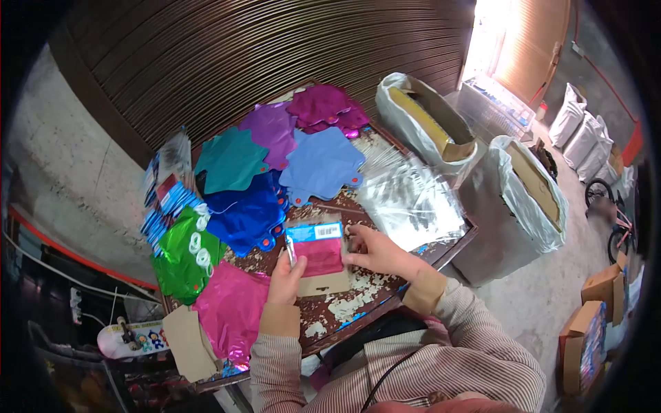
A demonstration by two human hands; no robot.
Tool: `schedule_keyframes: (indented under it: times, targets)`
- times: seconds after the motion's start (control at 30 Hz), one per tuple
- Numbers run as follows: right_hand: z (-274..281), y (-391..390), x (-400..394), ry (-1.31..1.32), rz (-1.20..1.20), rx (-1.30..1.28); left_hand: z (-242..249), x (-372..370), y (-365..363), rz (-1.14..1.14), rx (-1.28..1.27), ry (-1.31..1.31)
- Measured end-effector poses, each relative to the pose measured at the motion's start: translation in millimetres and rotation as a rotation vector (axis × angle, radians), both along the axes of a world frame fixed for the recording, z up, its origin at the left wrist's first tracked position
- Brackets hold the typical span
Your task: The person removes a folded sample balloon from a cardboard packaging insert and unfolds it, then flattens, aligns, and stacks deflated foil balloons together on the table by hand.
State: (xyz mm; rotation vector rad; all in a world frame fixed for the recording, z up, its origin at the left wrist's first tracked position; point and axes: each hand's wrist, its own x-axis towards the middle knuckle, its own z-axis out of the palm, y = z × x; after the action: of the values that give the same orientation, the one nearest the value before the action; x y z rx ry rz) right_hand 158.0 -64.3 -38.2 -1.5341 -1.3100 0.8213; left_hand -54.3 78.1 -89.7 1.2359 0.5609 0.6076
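Observation:
A flat packet (319, 253) lies low over the table in front of me. It has a blue printed strip with a barcode, folded pink foil and a brown card with a hang hole. My left hand (283, 281) grips its left edge, thumb on top. At the opposite edge, my right hand (377, 250) has its thumb and fingers closed on the packet's side; the fingertips are partly hidden. Pink foil sheets (234, 306) lie beside my left wrist. Beyond my right hand is a stack of transparent plastic sleeves (413, 201).
Foil piles in blue (244, 212), green (184, 256), teal (231, 158), light blue (322, 164) and magenta (323, 109) cover the worn table (344, 306). White string bundles (196, 242) rest on the green. Brown cards (189, 342) lie front left. Two large sacks (516, 206) stand right.

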Motion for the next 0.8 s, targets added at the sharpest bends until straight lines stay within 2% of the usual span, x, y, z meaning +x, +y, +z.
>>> schedule_keyframes:
  times: [0.07, 0.1, 0.13, 0.2, 0.23, 0.3, 0.4, 0.57, 0.73, 0.8]
  targets:
    - [19.8, -11.8, 3.7, -0.358, -0.189, 0.026, -4.8, -0.2, 2.8, 0.027, -0.048, 0.054]
    - [27.4, -14.0, 18.8, -0.48, -0.19, 0.191, -6.1, 1.5, 2.2, 0.016, -0.055, 0.049]
    - [41.2, -20.1, 36.8, -0.558, -0.244, 0.103, -6.5, 1.8, 1.5, 0.014, -0.047, 0.048]
    - [50.2, -16.6, 84.9, -0.637, -0.435, 0.131, -4.7, 1.4, 0.6, 0.019, -0.026, 0.043]
    - [61.3, -15.7, 104.2, -0.669, -0.524, 0.067, -2.9, 1.4, 0.5, 0.024, -0.013, 0.039]
    - [62.5, -11.8, 135.7, -0.885, -0.614, 0.008, 1.2, 1.7, -0.4, 0.026, -0.034, 0.032]
    - [30.1, -0.9, 176.0, -0.992, -0.685, -0.047, 6.3, 1.3, -1.1, 0.041, -0.093, 0.032]
    - [-24.1, 22.0, 202.8, -1.028, -0.687, 0.033, 6.3, 0.5, -0.9, 0.023, -0.086, 0.023]
    - [-11.0, 57.3, 205.8, -0.893, -0.596, -0.045, -2.9, -1.2, 3.9, 0.0, -0.03, 0.04]
    - [-16.0, 72.4, 212.1, -0.981, -0.526, -0.097, -6.6, -0.6, 5.2, 0.023, -0.021, 0.038]
